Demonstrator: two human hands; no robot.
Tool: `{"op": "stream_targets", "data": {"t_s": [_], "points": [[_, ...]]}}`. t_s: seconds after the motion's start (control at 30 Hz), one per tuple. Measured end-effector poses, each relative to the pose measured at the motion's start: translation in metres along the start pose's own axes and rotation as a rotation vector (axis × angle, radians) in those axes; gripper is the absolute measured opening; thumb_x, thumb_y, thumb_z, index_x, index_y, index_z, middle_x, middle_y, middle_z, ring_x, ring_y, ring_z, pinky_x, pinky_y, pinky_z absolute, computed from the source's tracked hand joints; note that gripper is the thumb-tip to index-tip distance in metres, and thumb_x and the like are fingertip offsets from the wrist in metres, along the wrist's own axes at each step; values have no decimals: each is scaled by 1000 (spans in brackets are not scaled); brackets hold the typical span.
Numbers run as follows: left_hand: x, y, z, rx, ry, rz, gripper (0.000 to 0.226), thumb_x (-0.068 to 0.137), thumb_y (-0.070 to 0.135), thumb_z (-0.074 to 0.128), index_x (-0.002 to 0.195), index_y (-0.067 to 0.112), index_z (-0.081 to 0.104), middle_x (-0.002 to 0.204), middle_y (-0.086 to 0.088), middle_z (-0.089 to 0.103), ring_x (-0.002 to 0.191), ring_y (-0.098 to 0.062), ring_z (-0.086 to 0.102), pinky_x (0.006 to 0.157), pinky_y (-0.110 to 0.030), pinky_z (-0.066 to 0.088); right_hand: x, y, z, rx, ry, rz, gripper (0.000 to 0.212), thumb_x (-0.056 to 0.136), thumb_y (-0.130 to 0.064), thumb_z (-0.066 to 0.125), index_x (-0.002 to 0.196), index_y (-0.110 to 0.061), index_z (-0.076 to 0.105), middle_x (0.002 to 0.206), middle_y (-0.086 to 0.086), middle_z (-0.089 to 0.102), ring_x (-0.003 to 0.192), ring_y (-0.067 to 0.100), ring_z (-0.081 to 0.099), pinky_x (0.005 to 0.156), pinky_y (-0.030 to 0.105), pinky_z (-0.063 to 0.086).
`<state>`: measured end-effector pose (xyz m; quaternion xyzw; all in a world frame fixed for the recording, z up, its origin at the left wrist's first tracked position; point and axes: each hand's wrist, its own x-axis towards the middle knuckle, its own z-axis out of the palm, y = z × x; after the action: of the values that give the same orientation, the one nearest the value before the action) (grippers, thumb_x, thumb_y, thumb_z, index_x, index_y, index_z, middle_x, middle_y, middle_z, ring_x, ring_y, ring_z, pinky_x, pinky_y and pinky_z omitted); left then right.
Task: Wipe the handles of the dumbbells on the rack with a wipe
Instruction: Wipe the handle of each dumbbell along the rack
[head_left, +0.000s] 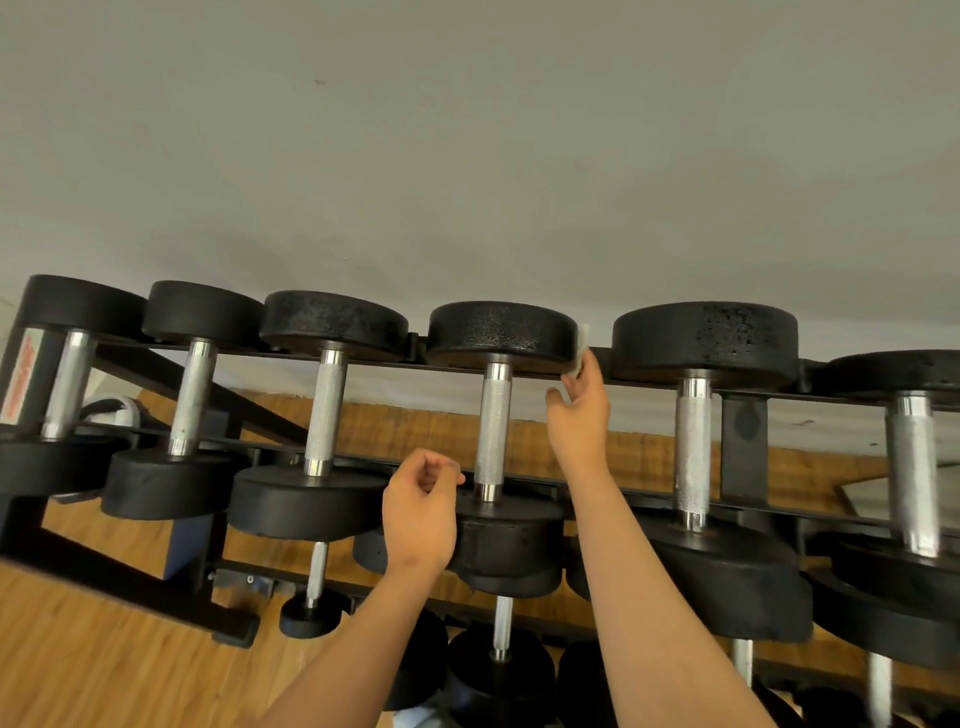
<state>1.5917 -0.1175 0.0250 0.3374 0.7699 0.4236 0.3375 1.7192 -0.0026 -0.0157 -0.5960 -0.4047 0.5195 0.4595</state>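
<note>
Facing a grey wall (467, 156) over wood floor (104, 649), we pinch the wipe (582, 348) in our right hand (579, 415), left hand (421, 514) loosely curled.

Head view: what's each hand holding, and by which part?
Right hand pinches a small white wipe by its lower end; left hand, fingers loosely curled, holds nothing.
</note>
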Motion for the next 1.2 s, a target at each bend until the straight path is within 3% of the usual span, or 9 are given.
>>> {"op": "stream_targets", "data": {"t_s": [0.17, 0.27, 0.4, 0.6, 0.7, 0.8, 0.97, 1.07, 1.2], "points": [[0, -1, 0, -8, 3, -9, 15, 91, 7, 57, 78, 11, 63, 76, 1, 67, 79, -15, 62, 76, -23, 45, -19, -5, -6, -10, 77, -75, 60, 93, 9, 45, 146, -18, 39, 138, 0, 52, 128, 12, 48, 97, 15, 45], [0, -1, -1, -9, 6, -14, 16, 91, 7, 57, 77, 11, 63, 75, 2, 67, 78, -14, 62, 74, -23, 45, -20, -15, -4, -78, 101, -134, 62, 94, 10, 42, 146, -22, 38, 126, -10, 50, 115, 1, 48, 90, 5, 38], [0, -3, 0, -12, -1, -12, 17, 91, 9, 58, 76, 14, 62, 76, 0, 67, 78, -16, 62, 74, -26, 47, -32, -29, 1, -186, 115, -295, 58, 95, 8, 44, 146, -19, 37, 149, -2, 41, 133, 3, 39, 104, 9, 31], [1, -7, 1, 10, 2, 6, 19, 92, 11, 53, 74, 12, 61, 75, -4, 66, 72, -15, 59, 62, -21, 39, -43, -39, 8, -332, 230, -475, 38, 93, -2, 57, 130, -9, 58, 138, 8, 54, 131, 15, 46, 98, -2, 29], [1, -7, 0, 46, 3, 23, 21, 94, 12, 51, 75, 11, 60, 75, -3, 66, 69, -11, 57, 56, -13, 36, -45, -52, 12, -448, 250, -561, 33, 89, -2, 62, 122, -8, 64, 128, 7, 60, 122, 19, 52, 98, 7, 34], [-1, -6, -1, 72, -24, 39, 24, 96, 15, 50, 73, 16, 57, 77, -1, 66, 71, -12, 59, 57, -21, 36, -56, -63, 10, -490, 198, -632, 30, 89, -3, 63, 119, -9, 67, 121, 5, 62, 116, 17, 55, 100, 18, 42], [-2, -5, -4, 251, -87, 323, 11, 98, 20, 49, 89, 24, 54, 78, 7, 61, 73, -10, 58, 59, -20, 40, -87, -64, -25, -518, 203, -621, 29, 90, -13, 65, 119, -10, 67, 120, 2, 60, 114, 9, 52, 96, 4, 33], [-13, 6, 2, 316, -111, 513, 5, 96, 22, 54, 99, 25, 56, 87, 11, 59, 77, -6, 56, 67, -20, 45, -98, -61, -56, -569, 249, -580, 29, 90, -24, 65, 117, -13, 68, 119, -2, 61, 112, 8, 54, 97, 11, 39], [-45, 27, 29, 168, -327, 506, 5, 98, 23, 53, 101, 25, 56, 93, 14, 56, 83, 0, 55, 74, -9, 42, -105, -60, -84, -599, 315, -595, 26, 88, -23, 67, 112, -12, 69, 115, -1, 63, 109, 11, 57, 97, 28, 47]]}}
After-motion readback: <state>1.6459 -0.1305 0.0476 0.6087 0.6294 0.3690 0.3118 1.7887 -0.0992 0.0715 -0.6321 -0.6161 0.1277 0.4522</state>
